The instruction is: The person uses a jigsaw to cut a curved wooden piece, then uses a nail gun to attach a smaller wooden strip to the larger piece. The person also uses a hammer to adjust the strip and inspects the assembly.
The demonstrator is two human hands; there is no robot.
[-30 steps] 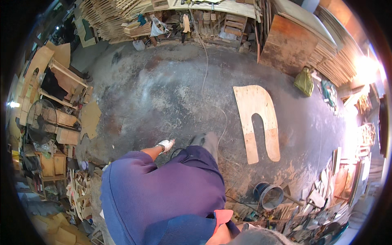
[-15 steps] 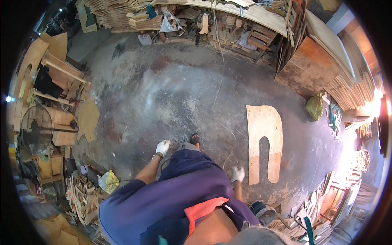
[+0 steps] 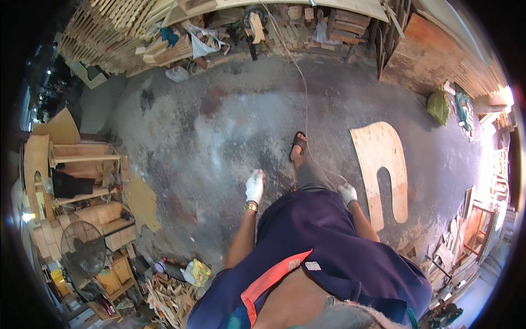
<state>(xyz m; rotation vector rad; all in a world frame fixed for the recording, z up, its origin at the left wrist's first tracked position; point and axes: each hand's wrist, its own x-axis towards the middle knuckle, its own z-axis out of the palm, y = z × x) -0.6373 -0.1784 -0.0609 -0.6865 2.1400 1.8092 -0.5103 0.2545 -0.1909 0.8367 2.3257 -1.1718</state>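
My left hand (image 3: 255, 186) wears a white glove and a gold wristband, and hangs in front of me over the dusty concrete floor (image 3: 219, 137) with nothing in it. At my right side, my right hand (image 3: 347, 193), also in a white glove, holds nothing. Its fingers look loosely curled. One sandalled foot (image 3: 298, 145) is stepped forward on the floor. A U-shaped plywood cutout (image 3: 383, 170) lies flat on the floor just right of my right hand. A thin cord (image 3: 304, 93) runs across the floor toward the far wall.
Stacked wooden frames and chair parts (image 3: 76, 181) crowd the left side beside a standing fan (image 3: 82, 257). Timber and slats (image 3: 142, 38) pile along the far wall. A green sack (image 3: 439, 105) sits at right, and wood scraps (image 3: 170, 296) lie near my left.
The view has swung as I walk forward. My right hand has come into view at my side, and the plywood cutout now lies closer to it.
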